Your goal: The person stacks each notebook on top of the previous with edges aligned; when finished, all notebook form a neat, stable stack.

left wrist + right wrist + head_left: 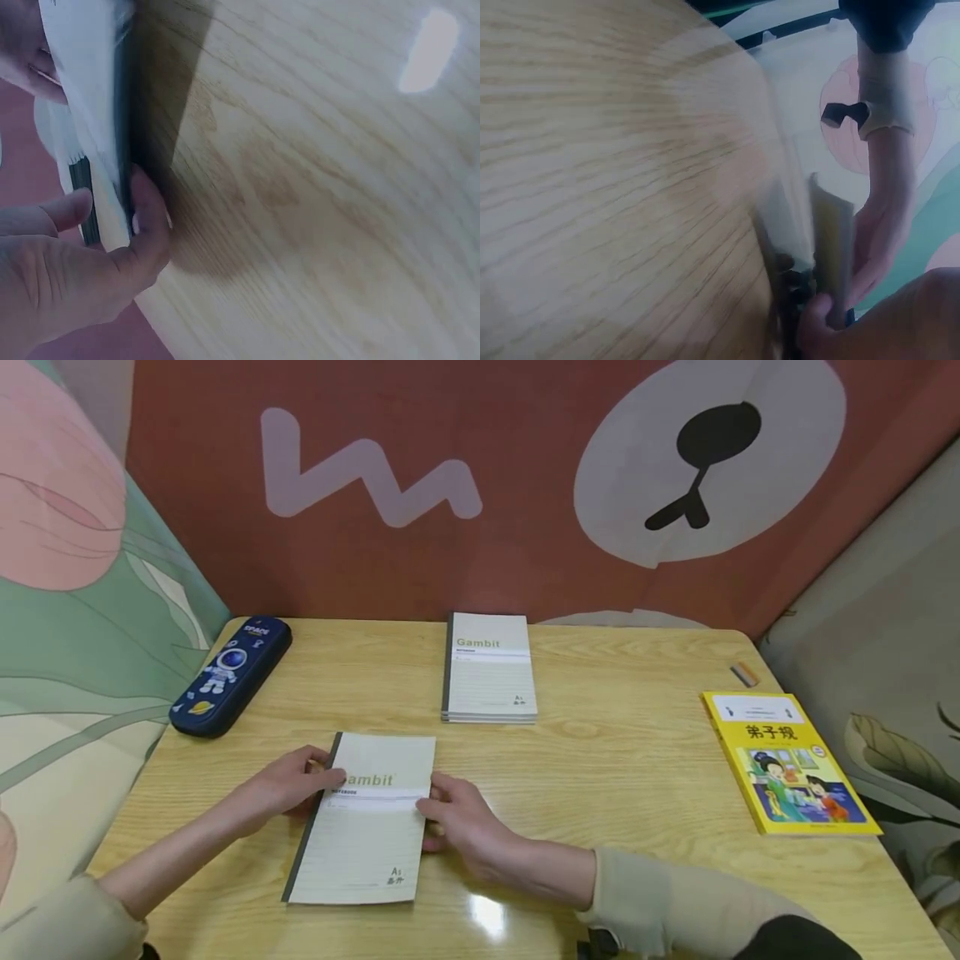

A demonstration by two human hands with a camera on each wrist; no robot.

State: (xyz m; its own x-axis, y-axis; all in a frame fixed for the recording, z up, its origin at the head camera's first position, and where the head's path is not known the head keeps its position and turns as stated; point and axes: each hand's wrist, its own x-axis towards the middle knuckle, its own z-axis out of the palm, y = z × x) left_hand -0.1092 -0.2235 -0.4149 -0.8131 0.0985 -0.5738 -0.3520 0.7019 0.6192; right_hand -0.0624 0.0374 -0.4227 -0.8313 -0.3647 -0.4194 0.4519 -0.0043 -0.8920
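Head view: a pale green notebook (363, 818) lies flat near the front edge of the wooden surface (615, 760), left of its middle, with its dark spine on the left. The left hand (288, 783) sits at the spine side near the top, thumb curled onto the cover and the other fingers beneath the edge. The right hand (461, 818) sits at the notebook's right edge, thumb on the cover at the white label band and fingers tucked below. A stack of matching notebooks (489, 667) rests near the back edge, about mid-width. A dark blue pencil case (231, 675) with an astronaut print lies at the back left corner. A yellow picture book (789, 762) lies along the right edge, with a small eraser (744, 673) just behind it.

Left wrist view: blurred. The left hand's fingers (146, 217) press on the notebook's dark spine, thumb (67, 210) on the other face, so the notebook is pinched between them. Wood grain fills the rest.

Right wrist view: blurred. The right hand's thumb (817, 311) nips the notebook's edge (831, 240), which is raised slightly off the surface. The left forearm shows beyond.
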